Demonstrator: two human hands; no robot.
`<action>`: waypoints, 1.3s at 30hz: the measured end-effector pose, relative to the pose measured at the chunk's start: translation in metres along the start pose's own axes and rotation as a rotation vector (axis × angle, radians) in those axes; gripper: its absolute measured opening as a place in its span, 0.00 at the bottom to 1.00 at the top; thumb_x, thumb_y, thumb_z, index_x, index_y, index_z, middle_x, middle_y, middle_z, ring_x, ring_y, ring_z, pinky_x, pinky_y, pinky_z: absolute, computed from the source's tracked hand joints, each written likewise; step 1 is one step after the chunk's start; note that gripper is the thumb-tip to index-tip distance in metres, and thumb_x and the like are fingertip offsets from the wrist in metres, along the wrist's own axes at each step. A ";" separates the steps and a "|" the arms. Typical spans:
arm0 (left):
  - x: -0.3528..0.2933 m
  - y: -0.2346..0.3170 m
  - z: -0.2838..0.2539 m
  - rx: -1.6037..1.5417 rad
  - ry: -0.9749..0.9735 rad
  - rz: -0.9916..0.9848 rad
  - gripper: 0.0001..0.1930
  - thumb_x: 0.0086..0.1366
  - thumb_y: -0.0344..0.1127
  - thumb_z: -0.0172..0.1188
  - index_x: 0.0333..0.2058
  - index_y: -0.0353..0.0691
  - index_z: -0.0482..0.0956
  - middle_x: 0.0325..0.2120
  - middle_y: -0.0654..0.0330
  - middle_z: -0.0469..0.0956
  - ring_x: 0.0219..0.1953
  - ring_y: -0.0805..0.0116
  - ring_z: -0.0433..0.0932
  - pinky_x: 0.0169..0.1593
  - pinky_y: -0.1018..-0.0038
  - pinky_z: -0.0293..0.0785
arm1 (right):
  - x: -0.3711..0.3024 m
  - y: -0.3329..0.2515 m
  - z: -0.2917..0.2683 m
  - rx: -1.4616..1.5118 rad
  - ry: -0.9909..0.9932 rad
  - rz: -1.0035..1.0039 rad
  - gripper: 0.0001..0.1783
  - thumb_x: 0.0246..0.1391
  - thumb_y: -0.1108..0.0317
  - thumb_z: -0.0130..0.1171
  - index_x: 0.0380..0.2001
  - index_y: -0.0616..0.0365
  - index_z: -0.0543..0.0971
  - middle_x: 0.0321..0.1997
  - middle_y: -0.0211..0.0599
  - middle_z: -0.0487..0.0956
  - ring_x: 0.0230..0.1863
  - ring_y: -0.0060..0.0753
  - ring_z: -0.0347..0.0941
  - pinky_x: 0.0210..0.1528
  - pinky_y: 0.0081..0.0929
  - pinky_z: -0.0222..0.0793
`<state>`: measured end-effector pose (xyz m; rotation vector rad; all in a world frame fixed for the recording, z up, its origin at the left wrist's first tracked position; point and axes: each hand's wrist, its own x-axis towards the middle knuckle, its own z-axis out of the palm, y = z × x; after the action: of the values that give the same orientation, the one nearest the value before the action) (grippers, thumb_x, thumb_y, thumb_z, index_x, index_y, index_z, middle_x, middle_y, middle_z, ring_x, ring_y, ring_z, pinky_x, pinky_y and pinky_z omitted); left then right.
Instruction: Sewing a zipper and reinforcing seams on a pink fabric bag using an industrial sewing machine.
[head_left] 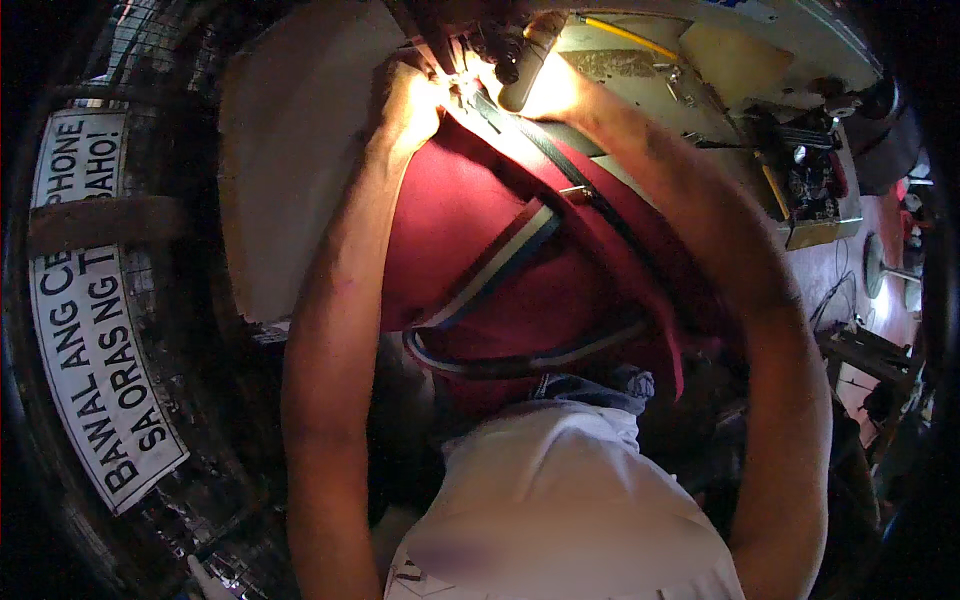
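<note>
A large piece of dark red fabric lies across the work surface and hangs down toward my lap. My left hand is closed at its upper edge, under a strong light, with the fingers curled on the material close to the sewing machine's needle area. Opposite it, my right hand rests beside the needle area; a machine part and the glare hide its fingers. A black strap runs from between the hands down over the fabric. Lower down, a striped strap loops across the red fabric.
A brown board-like panel stands left of my left arm. Beyond my right arm are a yellow stick-like piece, small metal parts and a tray of tools. A white sign hangs at far left, and a fan stands far right.
</note>
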<state>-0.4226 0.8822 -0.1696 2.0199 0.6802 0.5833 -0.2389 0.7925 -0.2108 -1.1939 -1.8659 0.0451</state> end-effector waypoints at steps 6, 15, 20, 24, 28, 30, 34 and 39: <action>-0.071 0.060 -0.020 0.206 0.226 0.169 0.11 0.68 0.36 0.54 0.43 0.36 0.77 0.33 0.44 0.80 0.33 0.52 0.79 0.39 0.62 0.73 | 0.012 -0.081 -0.012 -0.305 0.337 0.229 0.06 0.49 0.69 0.58 0.29 0.60 0.76 0.24 0.41 0.76 0.26 0.48 0.74 0.29 0.42 0.71; -0.209 0.090 -0.011 0.833 0.483 -0.014 0.11 0.67 0.39 0.58 0.38 0.36 0.77 0.28 0.50 0.78 0.32 0.50 0.78 0.36 0.58 0.72 | 0.010 -0.066 -0.028 -0.277 -0.047 0.302 0.05 0.50 0.74 0.59 0.28 0.60 0.73 0.29 0.39 0.76 0.32 0.43 0.76 0.32 0.37 0.72; -0.182 0.123 -0.105 0.922 0.123 -0.137 0.13 0.66 0.41 0.58 0.31 0.36 0.78 0.31 0.50 0.77 0.33 0.49 0.77 0.37 0.58 0.73 | 0.000 -0.093 -0.017 -0.122 0.164 0.324 0.04 0.54 0.76 0.54 0.34 0.63 0.75 0.29 0.40 0.76 0.30 0.39 0.76 0.30 0.37 0.72; -0.046 0.121 -0.185 1.188 -0.052 0.397 0.16 0.66 0.46 0.57 0.28 0.38 0.78 0.29 0.49 0.76 0.33 0.48 0.76 0.39 0.56 0.72 | -0.028 -0.125 -0.004 -0.463 0.026 0.284 0.10 0.50 0.66 0.59 0.33 0.61 0.78 0.26 0.44 0.75 0.32 0.49 0.73 0.37 0.43 0.68; 0.057 0.098 -0.185 1.369 -0.265 0.759 0.15 0.55 0.44 0.66 0.32 0.39 0.76 0.36 0.51 0.72 0.43 0.51 0.72 0.46 0.56 0.68 | -0.027 -0.161 0.010 -0.189 0.071 0.675 0.11 0.50 0.66 0.60 0.38 0.57 0.79 0.31 0.45 0.77 0.38 0.53 0.73 0.43 0.47 0.66; 0.057 0.088 -0.153 1.355 -0.049 0.911 0.12 0.57 0.41 0.64 0.30 0.39 0.77 0.32 0.51 0.74 0.38 0.50 0.74 0.42 0.56 0.71 | -0.020 -0.173 0.001 -0.413 -0.033 0.616 0.15 0.55 0.74 0.55 0.46 0.56 0.78 0.41 0.46 0.80 0.43 0.50 0.75 0.46 0.43 0.70; -0.015 0.083 -0.076 1.135 0.118 0.579 0.06 0.56 0.32 0.57 0.31 0.36 0.78 0.29 0.53 0.75 0.37 0.54 0.76 0.43 0.59 0.72 | -0.004 -0.161 -0.033 -0.348 -0.108 0.409 0.21 0.51 0.74 0.58 0.50 0.48 0.79 0.47 0.44 0.79 0.48 0.50 0.73 0.53 0.45 0.67; -0.081 0.065 -0.016 0.683 0.205 0.550 0.11 0.52 0.27 0.56 0.36 0.32 0.77 0.32 0.53 0.74 0.39 0.54 0.75 0.49 0.62 0.71 | -0.002 -0.134 -0.040 -0.125 -0.065 0.388 0.17 0.52 0.75 0.59 0.46 0.52 0.82 0.47 0.42 0.80 0.47 0.46 0.76 0.51 0.39 0.71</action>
<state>-0.4771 0.8094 -0.1168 2.8504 0.4672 0.9833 -0.3060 0.7037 -0.1269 -1.6452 -1.6864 0.1854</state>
